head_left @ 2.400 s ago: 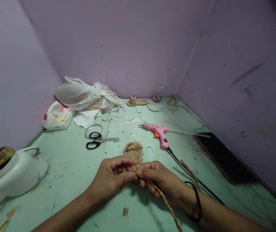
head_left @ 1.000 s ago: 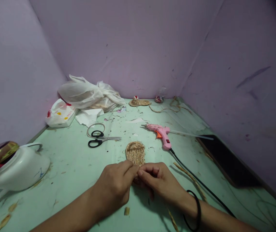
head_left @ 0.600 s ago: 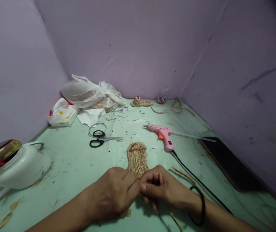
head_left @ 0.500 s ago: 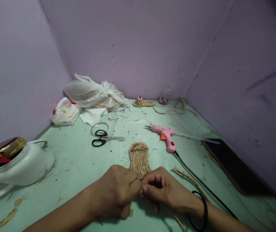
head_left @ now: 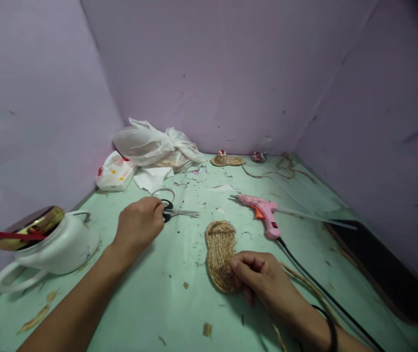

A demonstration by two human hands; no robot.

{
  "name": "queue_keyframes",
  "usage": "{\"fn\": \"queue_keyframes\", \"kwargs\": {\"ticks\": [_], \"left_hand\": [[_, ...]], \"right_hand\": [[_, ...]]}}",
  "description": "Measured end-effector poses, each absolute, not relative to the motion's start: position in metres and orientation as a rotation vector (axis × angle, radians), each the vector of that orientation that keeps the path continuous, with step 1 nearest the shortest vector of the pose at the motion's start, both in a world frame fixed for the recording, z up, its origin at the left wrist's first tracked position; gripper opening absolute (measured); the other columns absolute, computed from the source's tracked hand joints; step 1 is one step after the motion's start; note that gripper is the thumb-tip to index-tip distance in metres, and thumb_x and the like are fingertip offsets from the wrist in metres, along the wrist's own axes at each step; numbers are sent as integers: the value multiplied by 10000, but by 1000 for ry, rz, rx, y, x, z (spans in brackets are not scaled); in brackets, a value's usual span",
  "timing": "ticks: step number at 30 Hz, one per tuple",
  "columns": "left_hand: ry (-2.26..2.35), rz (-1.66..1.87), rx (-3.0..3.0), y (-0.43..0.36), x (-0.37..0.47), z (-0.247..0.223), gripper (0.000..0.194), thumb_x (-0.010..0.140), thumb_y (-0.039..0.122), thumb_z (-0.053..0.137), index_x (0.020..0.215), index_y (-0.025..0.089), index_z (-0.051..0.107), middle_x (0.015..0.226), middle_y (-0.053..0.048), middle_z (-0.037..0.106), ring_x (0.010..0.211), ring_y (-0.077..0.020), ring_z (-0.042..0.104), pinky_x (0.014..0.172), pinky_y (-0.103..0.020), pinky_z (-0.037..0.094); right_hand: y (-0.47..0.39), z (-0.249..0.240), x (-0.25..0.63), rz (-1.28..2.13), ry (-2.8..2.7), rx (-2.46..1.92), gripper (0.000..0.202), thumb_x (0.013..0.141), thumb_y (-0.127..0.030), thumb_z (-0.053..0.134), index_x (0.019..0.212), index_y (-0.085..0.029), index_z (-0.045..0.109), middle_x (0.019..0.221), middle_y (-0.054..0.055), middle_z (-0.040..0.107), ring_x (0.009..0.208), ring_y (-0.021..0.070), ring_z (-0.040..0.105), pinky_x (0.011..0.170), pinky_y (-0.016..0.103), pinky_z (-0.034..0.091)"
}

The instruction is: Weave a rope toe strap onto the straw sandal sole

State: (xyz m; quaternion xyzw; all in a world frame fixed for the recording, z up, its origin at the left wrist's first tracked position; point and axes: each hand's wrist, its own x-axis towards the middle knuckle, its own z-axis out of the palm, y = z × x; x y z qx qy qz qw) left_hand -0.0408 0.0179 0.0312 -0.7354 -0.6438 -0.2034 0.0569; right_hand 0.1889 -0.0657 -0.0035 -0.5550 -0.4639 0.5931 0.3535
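While the right hand (head_left: 258,276) pinches the woven sole's (head_left: 219,252) edge at desk centre, the left hand (head_left: 139,224) closes on the scissors (head_left: 177,212) at ten o'clock from it.

Pink glue gun (head_left: 263,215) lying on the green table (head_left: 128,293), black cord (head_left: 326,293) trailing off toward the near right. White pot (head_left: 53,249) with a gold lid at the left edge. Crumpled plastic bag (head_left: 150,144) and a tissue pack (head_left: 115,173) back by the purple wall (head_left: 209,68). Loose twine (head_left: 278,168) in the far corner.
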Motion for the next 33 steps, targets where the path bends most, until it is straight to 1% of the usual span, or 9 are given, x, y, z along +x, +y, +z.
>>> {"fn": "queue_keyframes", "kwargs": {"ticks": [7, 13, 17, 20, 23, 26, 29, 31, 33], "left_hand": [[-1877, -417, -2503, 49, -61, 12, 270, 722, 145, 465, 935, 170, 629, 946, -79, 655, 907, -215, 581, 754, -286, 431], [-1805, -83, -2542, 49, -52, 12, 351, 675, 107, 477, 986, 214, 598, 921, -102, 613, 803, -270, 580, 624, -331, 404], [-1803, -156, -2480, 46, -56, 17, 332, 733, 144, 437, 1043, 206, 539, 898, -106, 621, 795, -284, 584, 592, -332, 384], [-1984, -484, -2518, 45, -60, 19, 366, 739, 165, 442, 1096, 231, 480, 941, -79, 633, 819, -262, 598, 631, -336, 409], [-2138, -1173, -2682, 40, -56, 24, 381, 705, 194, 497, 1083, 201, 448, 862, -57, 624, 804, -223, 608, 661, -320, 455], [-2229, -1792, -2758, 28, -42, 31, 444, 663, 241, 601, 1072, 161, 447, 769, -32, 594, 706, -190, 607, 551, -263, 471], [-2346, -2093, -2665, 14, -28, 36, 454, 651, 305, 665, 1033, 131, 494, 620, 2, 551, 538, -140, 548, 384, -185, 360], [-2425, -2307, -2630, 11, -24, 37, 417, 676, 368, 638, 992, 123, 518, 577, -1, 543, 493, -130, 519, 354, -176, 314], [-2571, -2595, -2568, 12, -26, 39, 402, 702, 426, 575, 960, 121, 538, 619, -38, 574, 526, -150, 540, 374, -196, 345]], "right_hand": [[-63, -9, 192, 1477, -1164, -1384, 320, 697, -371, 562, 473, -162, 472, 397, -61, 410, 309, 42, 350, 337, 171, 260], [-63, -5, 191, 1479, -1094, -1376, 292, 689, -382, 572, 524, -147, 524, 433, -57, 442, 308, 43, 363, 319, 169, 285], [-62, -4, 192, 1480, -1048, -1340, 304, 689, -393, 587, 527, -142, 532, 439, -53, 454, 313, 42, 365, 317, 169, 297], [-61, -3, 193, 1517, -980, -1287, 293, 680, -383, 609, 538, -136, 543, 460, -46, 480, 319, 36, 368, 318, 162, 298], [-60, -2, 195, 1519, -883, -1225, 278, 668, -378, 633, 566, -131, 557, 468, -46, 491, 314, 27, 357, 313, 153, 282], [-58, 1, 197, 1449, -809, -1189, 296, 655, -403, 652, 589, -126, 571, 477, -47, 492, 312, 22, 349, 312, 152, 282], [-56, 3, 199, 1391, -795, -1180, 326, 647, -436, 662, 620, -120, 589, 498, -46, 495, 320, 23, 350, 316, 155, 300], [-56, 2, 199, 1378, -791, -1184, 339, 638, -449, 668, 634, -118, 594, 502, -48, 492, 320, 22, 342, 310, 155, 297], [-55, 0, 199, 1384, -789, -1186, 344, 634, -454, 669, 635, -119, 593, 502, -49, 489, 318, 22, 334, 301, 154, 285]]}}
